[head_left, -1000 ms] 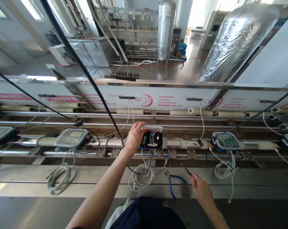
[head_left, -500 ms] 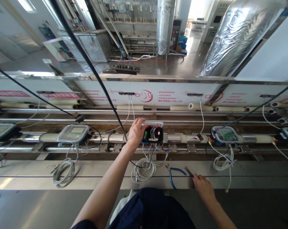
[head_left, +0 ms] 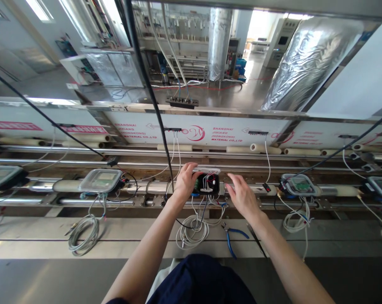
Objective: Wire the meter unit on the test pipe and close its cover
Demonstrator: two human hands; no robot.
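An opened black meter box (head_left: 212,184) with wires inside sits on the pipe in front of me, its clear lid (head_left: 206,170) tipped up at the back edge. My left hand (head_left: 185,181) grips the lid at its left end, beside the box. To the right of the box hovers my right hand (head_left: 242,195), fingers apart and nothing in them. Below the box hangs a coil of grey cable (head_left: 192,231). Blue-handled pliers (head_left: 230,238) lie on the metal ledge, and a thin dark tool (head_left: 256,240) rests to their right, partly by my right forearm.
Other clear-lidded meters (head_left: 101,180) stand along the pipe on both sides, with cable coils (head_left: 85,234) below them. A black cable (head_left: 153,97) slants down close to my left hand. Metal rails run behind, before a printed white panel (head_left: 225,135).
My right hand has let go of the thin dark tool on the ledge and moved up and left to beside the box. My left hand stays at the lid. The view has shifted slightly.
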